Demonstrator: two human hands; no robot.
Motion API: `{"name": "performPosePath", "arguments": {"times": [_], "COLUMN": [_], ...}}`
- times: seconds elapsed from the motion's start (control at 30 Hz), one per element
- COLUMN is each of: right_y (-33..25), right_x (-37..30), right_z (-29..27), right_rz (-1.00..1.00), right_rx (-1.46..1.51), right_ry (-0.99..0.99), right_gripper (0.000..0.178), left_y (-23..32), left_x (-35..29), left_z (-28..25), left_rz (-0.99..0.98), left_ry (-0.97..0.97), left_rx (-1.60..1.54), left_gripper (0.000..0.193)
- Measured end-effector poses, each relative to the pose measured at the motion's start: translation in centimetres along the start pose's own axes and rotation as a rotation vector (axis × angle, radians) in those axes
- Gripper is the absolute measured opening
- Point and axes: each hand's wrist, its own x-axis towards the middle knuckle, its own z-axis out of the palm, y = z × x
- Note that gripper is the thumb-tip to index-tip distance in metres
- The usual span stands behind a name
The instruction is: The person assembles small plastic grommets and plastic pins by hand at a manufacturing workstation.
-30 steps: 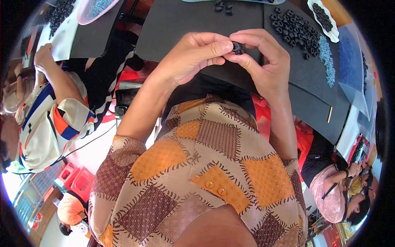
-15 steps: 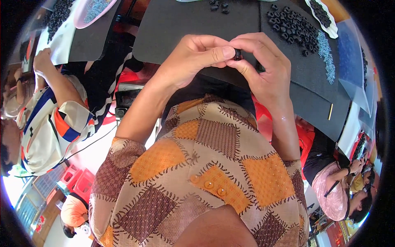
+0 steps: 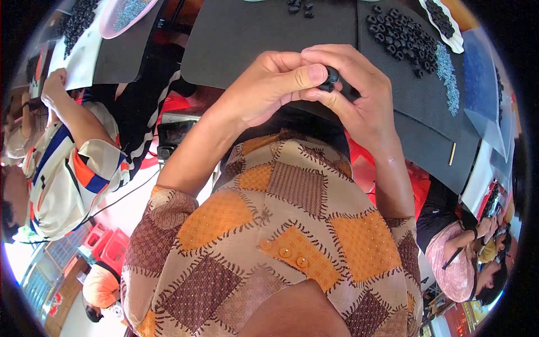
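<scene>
Between my two hands, over the near edge of the dark work mat (image 3: 247, 39), is a small, rounded black ring-shaped piece (image 3: 330, 80). My left hand (image 3: 278, 87) pinches its left side, thumb laid along the top. The fingers of my right hand (image 3: 359, 84) curl round the other side, with thumb and forefinger closed on it. Fingers cover much of the piece. A pile of similar black ring-shaped pieces (image 3: 400, 42) lies on the mat to the right, beside a strip of tiny light-blue parts (image 3: 448, 78).
A white scalloped dish (image 3: 457, 45) of small black parts stands at the far right. Some black pieces (image 3: 301, 8) lie at the mat's far edge. A thin yellowish stick (image 3: 452, 153) rests at right. Co-workers sit on both sides; a pink bowl (image 3: 106, 27) stands at left.
The black piece has turned between my fingers and shows more of itself. My left fingertips have shifted slightly right, and my right fingers reach further over the top.
</scene>
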Motion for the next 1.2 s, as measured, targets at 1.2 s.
{"name": "performPosePath", "arguments": {"times": [1.2], "right_y": [-0.7], "right_x": [-1.2], "right_z": [0.6], "right_rz": [0.147], "right_rx": [0.047], "right_ry": [0.309], "right_gripper": [0.018], "left_y": [-2.0], "left_x": [-0.5], "left_z": [0.2], "left_rz": [0.075], "left_ry": [0.133], "left_rx": [-0.157], "left_gripper": [0.027]}}
